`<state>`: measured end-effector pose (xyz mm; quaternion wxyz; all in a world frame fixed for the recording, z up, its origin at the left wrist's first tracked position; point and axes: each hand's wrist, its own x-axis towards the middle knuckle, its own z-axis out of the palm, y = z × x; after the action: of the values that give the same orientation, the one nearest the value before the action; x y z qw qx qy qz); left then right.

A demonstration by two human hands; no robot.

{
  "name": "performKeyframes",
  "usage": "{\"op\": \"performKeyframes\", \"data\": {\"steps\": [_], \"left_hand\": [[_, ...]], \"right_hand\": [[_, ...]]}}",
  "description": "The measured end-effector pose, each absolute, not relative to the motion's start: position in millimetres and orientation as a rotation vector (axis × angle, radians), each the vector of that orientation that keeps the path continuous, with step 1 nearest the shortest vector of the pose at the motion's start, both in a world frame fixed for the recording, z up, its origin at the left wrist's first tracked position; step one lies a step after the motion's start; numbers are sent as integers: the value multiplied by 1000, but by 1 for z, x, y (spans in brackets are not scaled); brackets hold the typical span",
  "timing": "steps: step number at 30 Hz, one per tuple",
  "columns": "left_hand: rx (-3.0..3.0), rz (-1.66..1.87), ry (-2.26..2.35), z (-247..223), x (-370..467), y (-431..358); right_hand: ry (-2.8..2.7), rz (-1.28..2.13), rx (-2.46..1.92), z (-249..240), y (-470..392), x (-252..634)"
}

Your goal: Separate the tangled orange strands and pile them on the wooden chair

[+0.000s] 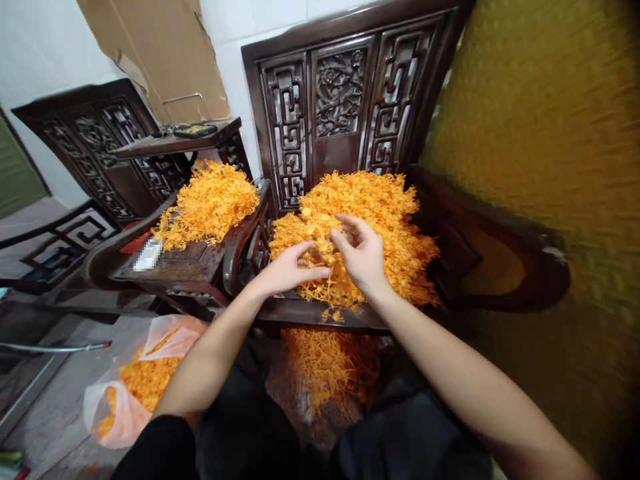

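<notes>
Orange branching plastic pieces point(360, 190) lie in a large tangled heap on a dark carved wooden chair in front of me. Over the front of this heap my left hand point(287, 270) has its thumb and forefinger apart, with the fingertips close to a lighter orange cluster point(325, 245). From the other side my right hand point(363, 257) curls its thumb and fingers at that cluster and appears to grip its edge. Exactly where the fingertips meet the cluster is hard to make out against the similar pieces behind.
A second orange heap point(215, 203) rests on a wooden side table point(185, 267) to the left. On the floor stands a plastic bag point(120, 420) of orange pieces. More lie below the chair's front rail point(320, 313). A yellow-green surface point(540, 133) borders the right.
</notes>
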<state>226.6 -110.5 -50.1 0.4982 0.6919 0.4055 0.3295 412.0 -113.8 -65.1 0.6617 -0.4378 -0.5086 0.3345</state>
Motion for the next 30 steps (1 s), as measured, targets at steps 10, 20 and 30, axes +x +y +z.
{"op": "performKeyframes", "data": {"steps": [10,20,30], "left_hand": [[1959,839,1233,-36,200,-103],[2411,885,1613,-44,210,-113],[2272,1022,1017,-29,242,-129]], "right_hand": [[-774,856,-926,-65,-98,431],[-718,892,-853,-40,-112,454],[-765,917,-857,-50,-79,414]]}}
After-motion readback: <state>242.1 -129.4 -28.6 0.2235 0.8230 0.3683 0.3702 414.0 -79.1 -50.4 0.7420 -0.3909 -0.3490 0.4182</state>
